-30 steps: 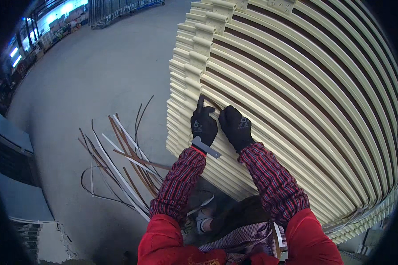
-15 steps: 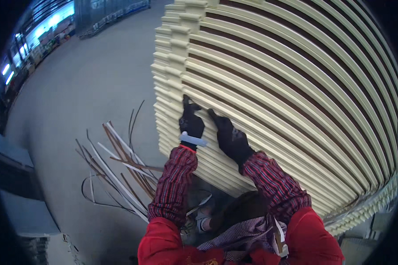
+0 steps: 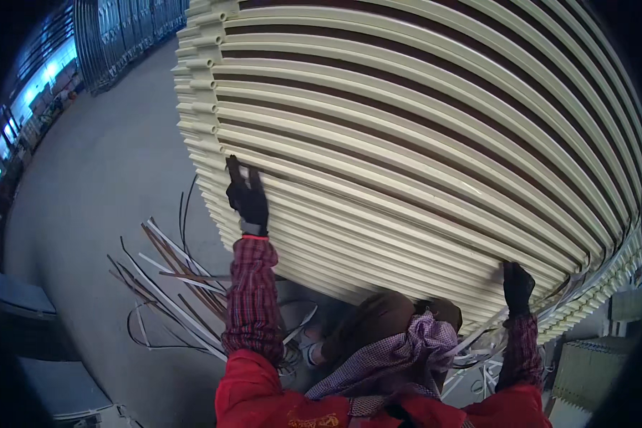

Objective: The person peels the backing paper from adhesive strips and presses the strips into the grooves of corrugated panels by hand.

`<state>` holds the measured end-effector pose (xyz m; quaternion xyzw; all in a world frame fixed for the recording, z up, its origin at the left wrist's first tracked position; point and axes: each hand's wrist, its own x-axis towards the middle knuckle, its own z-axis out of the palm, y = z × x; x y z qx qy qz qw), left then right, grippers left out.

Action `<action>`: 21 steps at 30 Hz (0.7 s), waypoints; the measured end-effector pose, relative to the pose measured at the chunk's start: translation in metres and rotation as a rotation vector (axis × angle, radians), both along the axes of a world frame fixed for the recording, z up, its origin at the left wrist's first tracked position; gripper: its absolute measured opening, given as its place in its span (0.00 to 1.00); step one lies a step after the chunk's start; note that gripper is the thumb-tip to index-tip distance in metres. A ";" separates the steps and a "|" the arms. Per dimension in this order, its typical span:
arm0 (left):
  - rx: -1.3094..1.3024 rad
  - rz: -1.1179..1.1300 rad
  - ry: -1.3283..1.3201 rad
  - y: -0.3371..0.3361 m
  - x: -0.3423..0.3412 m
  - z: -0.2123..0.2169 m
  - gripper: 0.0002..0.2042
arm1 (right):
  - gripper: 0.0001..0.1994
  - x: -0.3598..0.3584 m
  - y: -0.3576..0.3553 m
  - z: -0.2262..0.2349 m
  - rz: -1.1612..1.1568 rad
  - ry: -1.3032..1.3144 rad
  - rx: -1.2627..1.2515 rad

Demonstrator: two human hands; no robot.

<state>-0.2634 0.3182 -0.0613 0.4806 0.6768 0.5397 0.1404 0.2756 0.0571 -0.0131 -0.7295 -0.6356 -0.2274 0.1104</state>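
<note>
A large stack of long cream ribbed strips, with brown showing in the gaps between them, fills the middle and right. Near its left end, my left hand in a black glove touches a strip, two fingers stretched up and apart, its thumb hidden. A pale band circles that wrist. Far along to the right, my right hand, also black-gloved, is bent in a compact shape at the near edge of the strips. Its fingertips are dark and partly hidden against the strips.
Loose brown, white and black strapping bands lie on the grey floor at left. More pale bands tangle below my right hand. Grey boxy pieces stand at lower left; tall metal racks are at the back.
My right hand has moved from beside the left hand to the strips' right side. My left hand sits further left in view, still at the strips' left end. The view has shifted right.
</note>
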 end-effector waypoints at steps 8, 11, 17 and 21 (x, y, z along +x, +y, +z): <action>0.235 0.117 0.277 -0.052 0.179 -0.043 0.42 | 0.17 0.003 0.008 -0.006 0.006 0.159 0.080; 0.305 0.021 0.318 -0.113 0.289 -0.039 0.44 | 0.17 -0.005 0.007 0.002 0.104 0.118 0.160; 0.396 -0.985 0.256 -0.243 0.410 -0.009 0.39 | 0.13 0.008 -0.007 0.002 0.162 0.334 0.146; 0.383 -1.565 -0.278 -0.232 0.398 -0.043 0.14 | 0.08 -0.004 -0.092 0.035 0.072 0.050 -0.151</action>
